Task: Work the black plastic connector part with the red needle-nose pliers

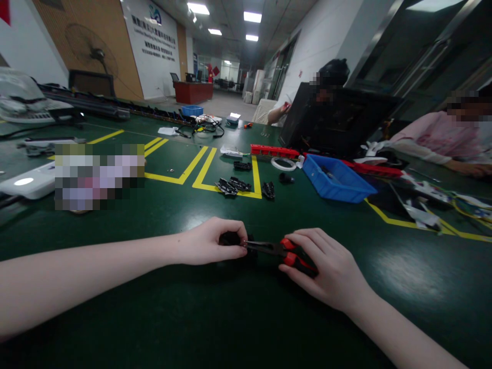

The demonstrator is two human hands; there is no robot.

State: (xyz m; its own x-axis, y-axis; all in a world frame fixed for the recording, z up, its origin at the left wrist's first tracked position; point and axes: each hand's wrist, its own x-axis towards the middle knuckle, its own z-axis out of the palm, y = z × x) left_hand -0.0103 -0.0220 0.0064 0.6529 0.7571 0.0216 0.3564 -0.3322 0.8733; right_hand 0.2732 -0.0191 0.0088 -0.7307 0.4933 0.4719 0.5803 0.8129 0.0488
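Note:
My left hand (215,241) is closed around a small black part (229,238), most of it hidden by the fingers. In my right hand (323,264) are long-nose pliers (269,248) with red and black handles. The jaws point left and their tips reach the left thumb and fingertips. Whether the tips grip anything there is too small to tell. Beyond my hands, several black plastic parts (240,183) lie in and around a yellow-taped box on the green table (177,312).
A blue bin (334,179) stands right of the black parts, near a white ring (283,163) and red strips (274,151). A white device (31,179) lies at left. Cables (209,125) lie farther back. Two people sit across the table, one behind a large black panel (338,120).

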